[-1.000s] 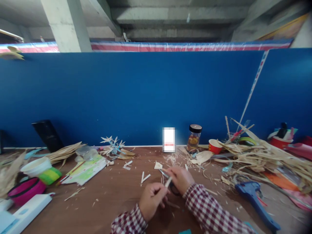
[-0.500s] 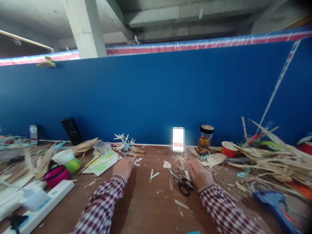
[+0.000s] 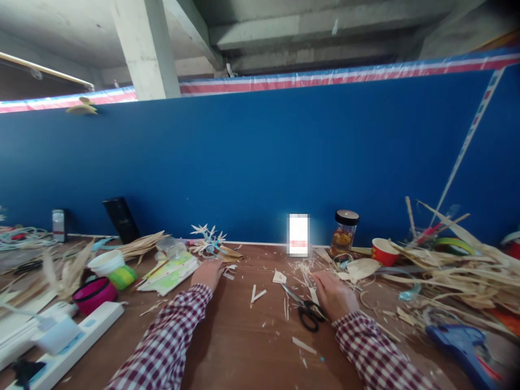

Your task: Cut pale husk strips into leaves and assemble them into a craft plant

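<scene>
My left hand (image 3: 206, 273) rests low over the tabletop, its fingers reaching forward beside a few short pale strips (image 3: 228, 275). Just beyond it stands a small spray of pointed white petals on blue stems (image 3: 209, 238). On the right, my right hand (image 3: 333, 294) lies on the table with its fingers stretched forward, holding nothing that I can see. Black-handled scissors (image 3: 307, 319) lie open beside that hand, their blades pointing at a small pale piece (image 3: 279, 277). Fine shavings (image 3: 303, 271) are scattered near its fingertips. Both hands' fingertips are partly hidden.
A lidded jar (image 3: 343, 238), a red paper cup (image 3: 384, 252) and heaped dry husks (image 3: 459, 271) line the right, with a blue glue gun (image 3: 459, 341) nearer. At left are a power strip (image 3: 85, 344), a pink band (image 3: 94, 295) and a white cup (image 3: 106, 264). A blue partition (image 3: 260, 162) stands behind.
The view has shifted slightly, so most things sit a little lower and further right. The short strips by my left fingers lie slightly differently. My right hand stays beside the scissors.
</scene>
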{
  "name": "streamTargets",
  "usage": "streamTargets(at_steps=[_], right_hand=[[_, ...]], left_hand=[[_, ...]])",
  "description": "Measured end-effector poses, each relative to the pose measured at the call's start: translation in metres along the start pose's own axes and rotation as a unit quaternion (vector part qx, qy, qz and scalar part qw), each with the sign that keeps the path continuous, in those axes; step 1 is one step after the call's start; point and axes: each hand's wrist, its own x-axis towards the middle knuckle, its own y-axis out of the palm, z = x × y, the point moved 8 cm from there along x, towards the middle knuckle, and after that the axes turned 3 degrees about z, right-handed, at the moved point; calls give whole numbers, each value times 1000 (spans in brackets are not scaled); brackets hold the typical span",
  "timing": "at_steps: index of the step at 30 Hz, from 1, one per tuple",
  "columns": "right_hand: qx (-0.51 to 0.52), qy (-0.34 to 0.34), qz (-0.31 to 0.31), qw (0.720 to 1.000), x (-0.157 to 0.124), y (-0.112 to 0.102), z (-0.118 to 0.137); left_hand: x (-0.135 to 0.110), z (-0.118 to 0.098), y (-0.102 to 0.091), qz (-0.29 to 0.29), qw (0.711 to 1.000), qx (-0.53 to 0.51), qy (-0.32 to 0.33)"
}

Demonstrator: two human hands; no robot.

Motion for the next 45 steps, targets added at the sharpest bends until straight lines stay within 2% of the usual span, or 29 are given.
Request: streamTargets(at_steps=[5,7,9,12,15,18,23,31,33,34,35,36,37,38,42,43,45], right_hand=[[17,-15,-13,1000,0,-2,1],[16,-12,-5,1000,0,-1,1],[14,0,4,1000,0,0,0],[10,7,9,1000,-1,3,-2],[10,3,12,1000,-1,6,-4],[10,6,13,1000,-2,8,-5],[7,14,29,999,-1,8,-5],[12,6,44,999,-1,7,-2],[14,1,41,999,-1,6,0],[15,-2,39,999,-1,6,1],[15,-5,38,999,0,5,2],[15,-9,36,999,0,3,4],[15,-14,33,999,1,2,5],[13,-18,31,999,1,0,7],[12,-25,33,999,2,-2,11],[13,-24,37,999,2,-2,11],[13,-21,43,999,1,-1,11]], left_hand=[[-3,-2,-15,-9,1000,-20,-20],[-7,-10,-17,-11,999,-34,-27],[-15,-27,-10,9,998,-55,-13],[-32,-61,12,70,993,-91,26],[-45,-80,29,99,987,-124,6],[-48,-85,34,105,984,-140,-25],[-49,-88,33,103,984,-141,-30],[-51,-93,23,50,979,-194,-26],[-49,-100,19,28,970,-239,-26],[-49,-103,19,20,951,-306,-35],[-49,-107,20,13,918,-393,-50],[-49,-111,24,10,873,-484,-67],[-50,-116,30,10,812,-577,-87],[-51,-123,35,13,767,-634,-98],[-58,-148,54,51,604,-787,-116],[-61,-151,57,60,574,-808,-120],[-66,-152,60,71,552,-821,-131]])
